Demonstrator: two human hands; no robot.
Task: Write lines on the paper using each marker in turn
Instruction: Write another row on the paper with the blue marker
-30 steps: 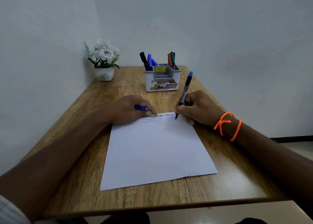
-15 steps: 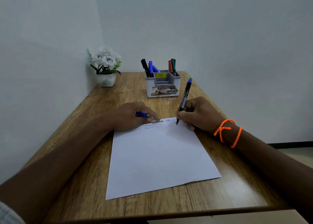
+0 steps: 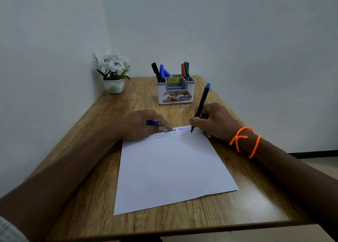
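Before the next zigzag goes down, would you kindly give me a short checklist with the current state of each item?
1. Marker in a writing hold: ok. The right hand grips the black marker, grip low on the barrel.
2. Tip on the paper: ok, it meets the far right of the sheet beside the zigzag lines.
3. Sheet steadied: ok. The left hand rests on the far left corner.
4. Cap kept: ok, a blue cap is pinched in the left hand.
5. Room below for more lines: ok.
6. Next markers ready in the holder: ok.
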